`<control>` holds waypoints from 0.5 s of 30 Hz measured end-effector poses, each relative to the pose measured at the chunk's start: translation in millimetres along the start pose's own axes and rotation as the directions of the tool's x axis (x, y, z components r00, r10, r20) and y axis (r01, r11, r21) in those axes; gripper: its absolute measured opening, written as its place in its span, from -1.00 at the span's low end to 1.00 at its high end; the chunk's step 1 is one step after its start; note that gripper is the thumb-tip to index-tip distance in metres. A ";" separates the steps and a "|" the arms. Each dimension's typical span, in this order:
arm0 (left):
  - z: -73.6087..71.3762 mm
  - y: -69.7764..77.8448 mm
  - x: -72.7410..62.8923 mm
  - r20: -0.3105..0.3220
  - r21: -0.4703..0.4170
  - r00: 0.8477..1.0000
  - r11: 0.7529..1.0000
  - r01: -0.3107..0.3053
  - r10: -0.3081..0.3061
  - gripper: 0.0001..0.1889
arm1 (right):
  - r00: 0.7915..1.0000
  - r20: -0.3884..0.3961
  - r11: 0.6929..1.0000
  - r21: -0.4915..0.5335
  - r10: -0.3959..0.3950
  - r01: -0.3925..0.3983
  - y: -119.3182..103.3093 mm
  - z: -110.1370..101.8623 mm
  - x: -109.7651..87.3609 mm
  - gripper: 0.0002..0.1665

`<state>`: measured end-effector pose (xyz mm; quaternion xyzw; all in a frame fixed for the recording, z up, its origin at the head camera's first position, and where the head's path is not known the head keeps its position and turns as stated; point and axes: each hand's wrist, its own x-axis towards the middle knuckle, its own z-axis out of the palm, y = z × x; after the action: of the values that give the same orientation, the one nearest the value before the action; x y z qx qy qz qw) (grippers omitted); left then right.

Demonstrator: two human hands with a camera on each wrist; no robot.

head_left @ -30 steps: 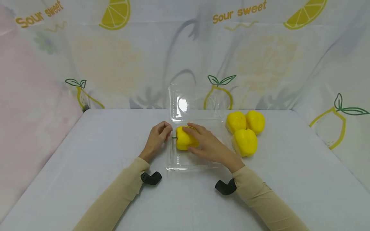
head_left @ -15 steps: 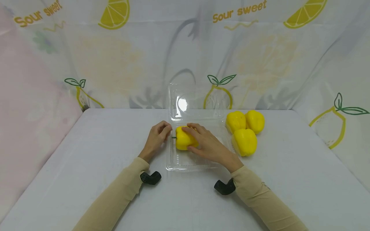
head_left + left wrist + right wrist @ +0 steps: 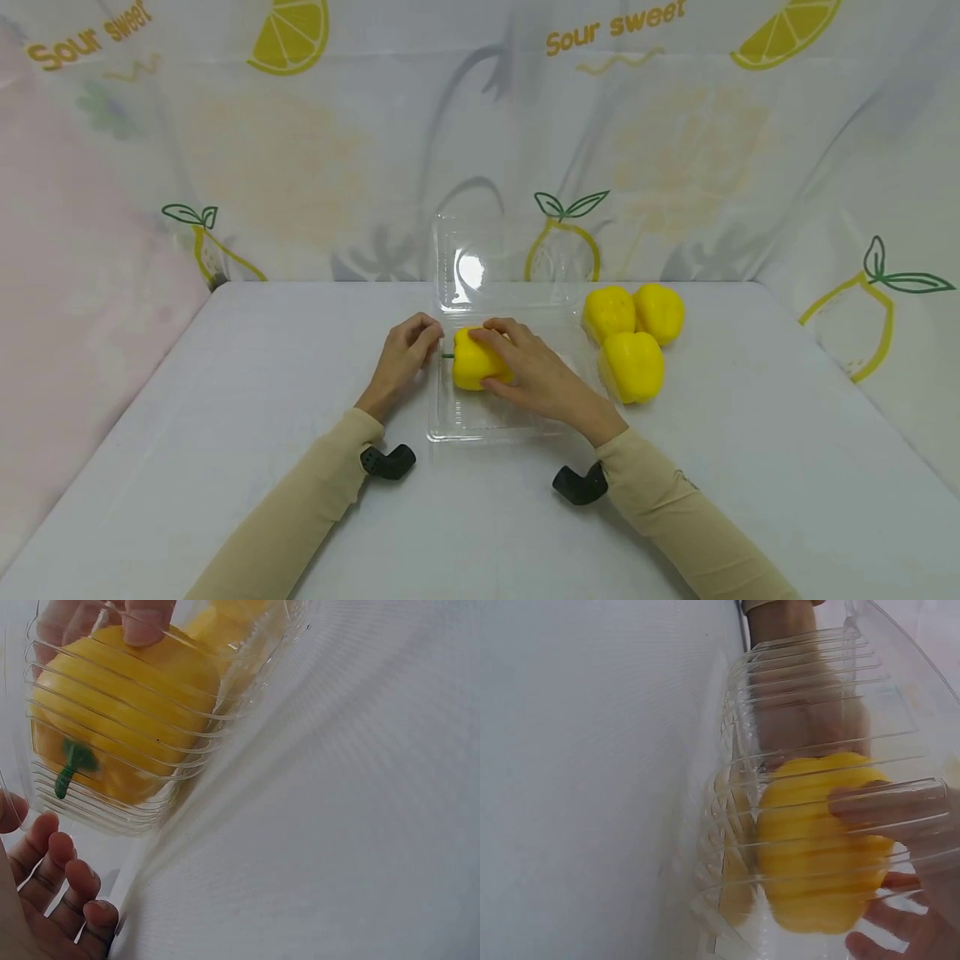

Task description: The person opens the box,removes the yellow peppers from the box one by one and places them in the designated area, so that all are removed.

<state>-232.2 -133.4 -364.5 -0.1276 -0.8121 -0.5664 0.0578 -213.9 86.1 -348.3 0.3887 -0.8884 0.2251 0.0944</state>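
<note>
A yellow bell pepper (image 3: 471,360) lies on its side at the left of a clear plastic clamshell container (image 3: 487,435), its green stem (image 3: 73,759) pointing left. My right hand (image 3: 538,372) grips the pepper from the right, thumb on the near side and fingers over the top and far side. Seen through the ribbed wall in the right wrist view, the pepper (image 3: 817,862) has the thumb against it. At the container's left edge, my left hand (image 3: 403,357) pinches the rim between thumb and index finger; its other fingers are loosely bent in the left wrist view.
The container's lid (image 3: 517,275) stands raised at the back, near the patterned cloth backdrop (image 3: 285,150). Three more yellow bell peppers (image 3: 632,367) are grouped close to the container's right side. A white cloth covers the table (image 3: 247,400).
The head view has shifted slightly. Both hands and the gripped pepper keep practically the same places relative to the container.
</note>
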 end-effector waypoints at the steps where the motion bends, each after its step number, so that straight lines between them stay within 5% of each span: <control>1: -0.1 -0.3 0.1 -0.001 -0.001 1.000 1.000 0.003 -0.003 -0.77 | 1.000 -0.001 1.000 -0.002 -0.001 0.001 -0.2 0.2 0.0 -0.32; 15: -0.8 -1.2 0.4 0.000 -0.013 1.000 1.000 0.009 -0.009 -0.77 | 1.000 -0.001 1.000 -0.007 0.014 -0.014 -0.7 0.0 -0.9 -0.31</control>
<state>-233.0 -134.5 -365.1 -0.1245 -0.8089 -0.5720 0.0542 -212.8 86.2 -348.4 0.3818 -0.8919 0.2229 0.0947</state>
